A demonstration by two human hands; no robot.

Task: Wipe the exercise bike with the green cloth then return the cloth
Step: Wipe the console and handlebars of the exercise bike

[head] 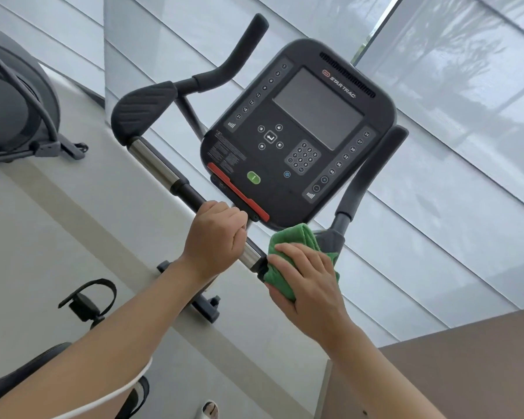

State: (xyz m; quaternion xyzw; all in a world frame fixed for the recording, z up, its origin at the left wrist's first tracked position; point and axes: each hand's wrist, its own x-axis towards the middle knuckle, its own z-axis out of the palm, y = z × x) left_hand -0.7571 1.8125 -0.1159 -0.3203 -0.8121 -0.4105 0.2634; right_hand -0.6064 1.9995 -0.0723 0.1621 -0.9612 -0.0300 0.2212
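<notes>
The exercise bike's dark console (297, 137) with a grey screen fills the middle of the view, tilted. Its handlebar (161, 167), black with chrome sections, runs from upper left down to lower right. My left hand (217, 237) is closed around the bar just below the console's red strip. My right hand (306, 282) presses the green cloth (297, 240) around the right part of the bar, under the console's lower corner. The cloth hides the bar there.
Another grey exercise machine (15, 104) stands at the far left. A pedal with a strap (88, 300) shows at the lower left, the black saddle (18, 370) below it. A brown surface (466, 376) sits at the lower right. Pale window blinds lie behind the console.
</notes>
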